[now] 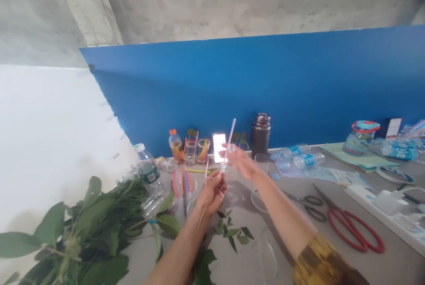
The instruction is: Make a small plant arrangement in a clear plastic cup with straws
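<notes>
My left hand is closed around the lower end of a thin white drinking straw, which stands tilted upward. My right hand reaches in from the right, its fingers on a small clear plastic cup close to the straw. I cannot tell whether the straw passes through the cup. Below my hands, loose green leaves lie on the grey table. A large pile of leafy branches lies at the lower left.
Bottles, cups of coloured straws and a dark flask line the blue back panel. A lit phone stands behind my hands. Red-handled scissors, black-handled scissors and a white power strip lie to the right.
</notes>
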The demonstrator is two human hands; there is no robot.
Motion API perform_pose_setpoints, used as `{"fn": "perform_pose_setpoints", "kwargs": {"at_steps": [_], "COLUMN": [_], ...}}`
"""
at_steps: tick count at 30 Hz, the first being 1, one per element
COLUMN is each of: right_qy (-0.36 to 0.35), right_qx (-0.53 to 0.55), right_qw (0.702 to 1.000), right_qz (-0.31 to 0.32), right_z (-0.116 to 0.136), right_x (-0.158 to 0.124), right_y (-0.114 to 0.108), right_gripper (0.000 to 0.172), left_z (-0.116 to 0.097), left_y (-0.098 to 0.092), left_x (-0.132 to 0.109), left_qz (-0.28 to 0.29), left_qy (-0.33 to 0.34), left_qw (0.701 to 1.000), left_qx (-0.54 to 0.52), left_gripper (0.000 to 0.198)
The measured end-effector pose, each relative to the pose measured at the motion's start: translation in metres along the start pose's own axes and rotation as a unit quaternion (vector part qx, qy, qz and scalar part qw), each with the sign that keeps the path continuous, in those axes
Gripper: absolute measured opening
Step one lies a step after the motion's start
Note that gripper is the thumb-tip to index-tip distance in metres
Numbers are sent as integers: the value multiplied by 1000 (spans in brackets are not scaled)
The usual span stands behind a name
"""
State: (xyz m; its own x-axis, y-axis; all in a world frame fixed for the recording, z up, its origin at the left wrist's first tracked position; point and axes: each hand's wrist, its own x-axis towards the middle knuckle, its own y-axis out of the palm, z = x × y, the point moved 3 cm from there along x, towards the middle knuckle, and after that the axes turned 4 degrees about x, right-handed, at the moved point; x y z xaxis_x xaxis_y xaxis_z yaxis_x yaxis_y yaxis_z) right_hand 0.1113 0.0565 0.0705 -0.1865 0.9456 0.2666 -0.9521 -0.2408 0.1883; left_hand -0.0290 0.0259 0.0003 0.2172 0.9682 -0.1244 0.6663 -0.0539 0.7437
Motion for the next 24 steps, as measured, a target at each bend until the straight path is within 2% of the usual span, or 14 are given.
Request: {"fn": "perform_pose_setpoints", "kwargs": {"at_steps": [5, 9, 16, 21, 24], "right_qy": [-2, 32, -9, -21, -19], "right_qx": [-81, -110, -123, -104, -66], "right_qw": [996, 993, 991, 994, 996], "right_qz": [40, 10, -42, -34, -54], "right_z": [7, -4, -14, -11, -9], "right_x": [-1, 1, 1, 2, 4], "right_y": [-8, -2, 11, 8, 3], "right_gripper": [62, 63, 56, 53, 56], "left_z": [-5, -8, -9, -8, -7], "left_y": [-1, -4, -5, -3, -4], "left_x": [1, 2, 1, -2, -1], "left_qz": [-22, -32, -50, -69, -62], "left_qy": [14, 36, 66, 47, 21], "left_qw": [999, 999, 996, 996, 998], "left_qx": [-24, -17, 12, -9, -15], "left_gripper": [27, 33, 43, 36, 26]}}
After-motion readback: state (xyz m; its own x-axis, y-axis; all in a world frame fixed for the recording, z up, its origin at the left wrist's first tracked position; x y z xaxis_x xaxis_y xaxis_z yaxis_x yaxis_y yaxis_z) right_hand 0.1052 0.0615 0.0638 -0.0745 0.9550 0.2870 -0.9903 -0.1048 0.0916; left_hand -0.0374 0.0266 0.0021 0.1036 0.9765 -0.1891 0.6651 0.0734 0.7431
